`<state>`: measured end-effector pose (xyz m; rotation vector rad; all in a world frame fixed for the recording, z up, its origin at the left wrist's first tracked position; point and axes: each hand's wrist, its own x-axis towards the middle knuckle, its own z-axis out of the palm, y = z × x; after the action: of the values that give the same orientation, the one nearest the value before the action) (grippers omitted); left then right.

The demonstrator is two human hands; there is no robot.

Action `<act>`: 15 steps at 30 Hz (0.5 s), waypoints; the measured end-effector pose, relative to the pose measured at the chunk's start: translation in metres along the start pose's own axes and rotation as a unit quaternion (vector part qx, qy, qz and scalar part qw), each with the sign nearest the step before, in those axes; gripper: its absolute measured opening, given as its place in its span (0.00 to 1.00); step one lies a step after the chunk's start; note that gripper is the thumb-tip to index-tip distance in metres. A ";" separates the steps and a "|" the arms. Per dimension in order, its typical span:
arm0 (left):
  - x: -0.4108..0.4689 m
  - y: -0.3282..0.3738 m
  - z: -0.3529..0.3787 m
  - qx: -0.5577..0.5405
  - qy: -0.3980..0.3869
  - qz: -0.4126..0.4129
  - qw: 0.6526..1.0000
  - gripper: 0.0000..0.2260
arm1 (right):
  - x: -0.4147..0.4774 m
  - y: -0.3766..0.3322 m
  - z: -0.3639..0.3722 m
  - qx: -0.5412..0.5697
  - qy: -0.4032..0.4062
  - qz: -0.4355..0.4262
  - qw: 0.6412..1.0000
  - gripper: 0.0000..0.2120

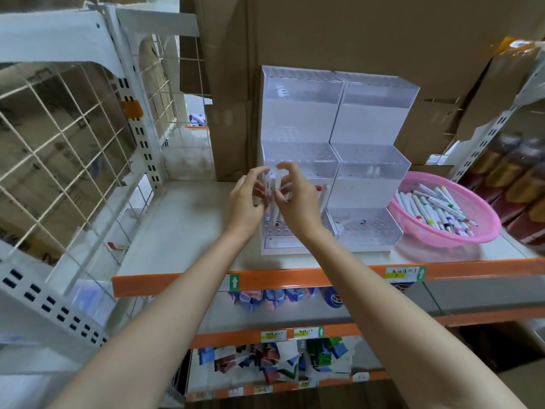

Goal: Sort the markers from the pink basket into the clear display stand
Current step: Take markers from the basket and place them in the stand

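Left hand [246, 202] and right hand [292, 199] meet before the clear tiered acrylic display stand [339, 113]. Left fingers curl round an upright white marker [267, 187]. Right fingers pinch a second white marker [278, 184] above the lowest perforated tier. Loose markers [433, 208] lie in the round pink plastic basket [460, 240], just right of the stand on the orange-edged white shelf [177, 219].

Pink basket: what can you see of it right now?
The basket is round, shallow, pink plastic with perforated mesh walls and a solid rim. It sits upright on the shelf, to the right of the stand, its rim against or just short of the stand's lowest tier. White markers with coloured caps lie heaped inside. The left hand and right hand are off it.
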<state>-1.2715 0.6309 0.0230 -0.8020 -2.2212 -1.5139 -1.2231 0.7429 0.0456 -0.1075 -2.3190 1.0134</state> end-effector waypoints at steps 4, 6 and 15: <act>-0.002 -0.002 0.002 0.010 -0.002 0.005 1.000 0.26 | -0.004 0.005 0.003 -0.024 0.001 -0.005 1.000 0.19; -0.003 -0.002 0.001 0.013 -0.002 0.012 1.000 0.24 | -0.005 0.006 0.004 -0.032 0.009 -0.007 0.999 0.19; -0.002 0.001 -0.002 0.040 -0.040 0.055 0.997 0.15 | -0.006 0.009 0.003 -0.043 0.014 -0.014 0.999 0.12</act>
<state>-1.2692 0.6284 0.0230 -0.9590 -2.2388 -1.3548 -1.2213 0.7456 0.0353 -0.1230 -2.3324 0.8935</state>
